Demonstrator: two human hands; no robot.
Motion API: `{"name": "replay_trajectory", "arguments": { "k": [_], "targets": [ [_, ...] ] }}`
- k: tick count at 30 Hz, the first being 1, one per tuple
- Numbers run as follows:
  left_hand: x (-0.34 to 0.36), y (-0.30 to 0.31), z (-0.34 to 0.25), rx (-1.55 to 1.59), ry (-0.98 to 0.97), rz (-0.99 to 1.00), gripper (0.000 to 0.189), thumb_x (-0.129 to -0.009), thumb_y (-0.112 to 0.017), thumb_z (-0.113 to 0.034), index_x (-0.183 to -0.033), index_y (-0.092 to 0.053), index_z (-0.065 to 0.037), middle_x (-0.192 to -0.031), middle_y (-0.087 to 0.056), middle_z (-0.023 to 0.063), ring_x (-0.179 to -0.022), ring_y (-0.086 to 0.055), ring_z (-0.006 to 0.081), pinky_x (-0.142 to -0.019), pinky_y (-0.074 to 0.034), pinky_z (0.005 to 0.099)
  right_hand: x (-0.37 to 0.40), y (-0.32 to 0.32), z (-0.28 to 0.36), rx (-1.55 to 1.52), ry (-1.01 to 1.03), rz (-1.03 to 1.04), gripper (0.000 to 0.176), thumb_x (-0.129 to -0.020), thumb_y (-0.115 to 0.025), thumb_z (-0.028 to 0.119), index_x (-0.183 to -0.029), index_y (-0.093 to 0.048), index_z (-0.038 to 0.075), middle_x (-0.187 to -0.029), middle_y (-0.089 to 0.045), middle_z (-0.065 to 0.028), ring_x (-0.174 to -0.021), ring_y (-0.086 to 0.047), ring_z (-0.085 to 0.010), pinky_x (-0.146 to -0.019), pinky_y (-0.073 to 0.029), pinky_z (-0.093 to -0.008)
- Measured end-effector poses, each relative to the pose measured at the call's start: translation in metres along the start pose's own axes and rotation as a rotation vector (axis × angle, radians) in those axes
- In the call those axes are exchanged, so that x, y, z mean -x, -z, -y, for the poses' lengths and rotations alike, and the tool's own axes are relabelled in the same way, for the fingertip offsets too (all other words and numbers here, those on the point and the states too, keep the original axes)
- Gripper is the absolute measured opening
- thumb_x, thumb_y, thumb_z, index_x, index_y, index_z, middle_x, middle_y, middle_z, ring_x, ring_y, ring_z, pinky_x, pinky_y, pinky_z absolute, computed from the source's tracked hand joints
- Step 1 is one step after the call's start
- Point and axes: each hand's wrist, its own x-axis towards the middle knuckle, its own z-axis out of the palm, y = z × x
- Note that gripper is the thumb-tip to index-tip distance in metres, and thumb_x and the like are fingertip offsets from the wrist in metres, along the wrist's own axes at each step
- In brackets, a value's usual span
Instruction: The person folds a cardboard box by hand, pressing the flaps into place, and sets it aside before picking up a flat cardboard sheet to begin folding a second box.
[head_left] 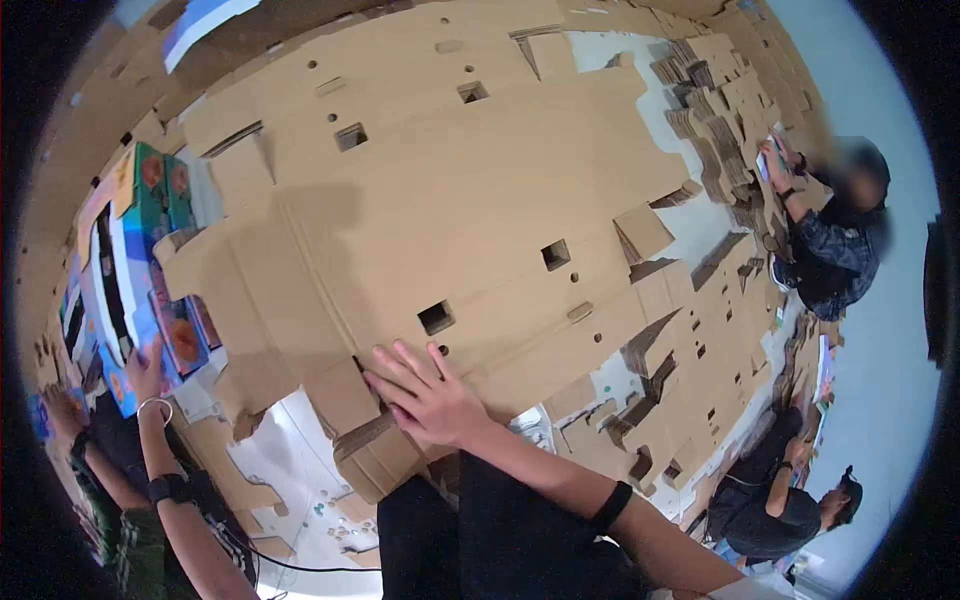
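A large flat brown die-cut cardboard sheet (pixel 500 210), pierced by square and round holes, lies in front of me atop similar sheets. My right hand (pixel 425 395) rests palm down on its near edge, fingers spread. At the far left, my left hand (pixel 146 372), with a white bracelet at the wrist, is at the near edge of a colourful printed cardboard sheet (pixel 138 290). Its fingers appear closed on that edge, though they are only partly visible. The printed sheet has a dark slot and overlaps others like it.
Another person's hand (pixel 65 412) is beside my left arm. Two co-workers, one in a dark patterned top (pixel 840 260) and one in a black shirt (pixel 770 520), are at the right. Stacked cardboard pieces (pixel 715 145) stand behind. A black cable (pixel 310 569) runs near my legs.
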Motion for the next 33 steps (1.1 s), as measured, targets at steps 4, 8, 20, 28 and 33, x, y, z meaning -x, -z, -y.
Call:
{"name": "replay_trajectory", "arguments": {
  "k": [4,8,20,28,33],
  "targets": [
    [-0.002,0.013,-0.017,0.026,0.125,0.155,0.091,-0.077,-0.056,-0.068,-0.134,-0.042,0.002,-0.116,-0.058,0.0195,-0.109,-0.053,0.0349,-0.095,-0.04,0.0409,0.001,0.004,-0.001,-0.053,-0.002,0.057,0.056,-0.082,-0.058,0.029,-0.136,-0.046,0.019,-0.148,-0.034,-0.0058,-0.138,-0.029,-0.0259,-0.11,-0.02,-0.0518],
    [0.001,0.038,-0.021,0.108,0.2,0.25,0.09,-0.077,-0.053,-0.07,-0.136,-0.042,-0.003,-0.126,-0.053,0.0186,-0.119,-0.046,0.0355,-0.101,-0.037,0.0392,0.001,-0.001,0.0,-0.075,0.006,0.029,0.055,-0.081,-0.058,0.027,-0.135,-0.048,0.018,-0.148,-0.034,-0.0064,-0.138,-0.028,-0.026,-0.11,-0.02,-0.0517],
    [0.175,0.205,0.026,0.237,-0.007,-0.251,0.041,-0.086,-0.068,-0.031,-0.069,-0.043,-0.003,-0.071,-0.041,-0.0005,-0.067,-0.038,0.0103,-0.061,-0.035,0.0279,0.008,0.014,0.003,-0.203,0.046,-0.06,0.05,-0.081,-0.06,0.022,-0.13,-0.052,0.015,-0.147,-0.032,-0.0095,-0.139,-0.026,-0.0286,-0.112,-0.016,-0.0538],
    [0.412,0.299,-0.059,0.826,-0.189,-0.358,0.027,-0.086,-0.06,-0.01,-0.075,-0.036,-0.004,-0.088,-0.032,0.0027,-0.086,-0.037,0.0147,-0.086,-0.028,0.0238,0.073,0.14,0.034,-1.185,-0.109,0.067,0.037,-0.091,-0.056,0.025,-0.121,-0.056,0.004,-0.121,-0.059,-0.0094,-0.109,-0.057,-0.0199,-0.098,-0.041,-0.0336],
    [0.551,0.361,-0.092,0.635,-0.343,-0.48,0.024,-0.068,-0.066,-0.007,-0.083,-0.048,-0.002,-0.129,-0.039,0.0152,-0.118,-0.039,0.0225,-0.095,-0.03,0.0293,0.149,0.286,0.087,-1.335,-0.077,0.017,0.052,-0.093,-0.052,0.033,-0.136,-0.042,0.004,-0.135,-0.048,-0.0112,-0.123,-0.046,-0.02,-0.105,-0.032,-0.0347]
  ]
}}
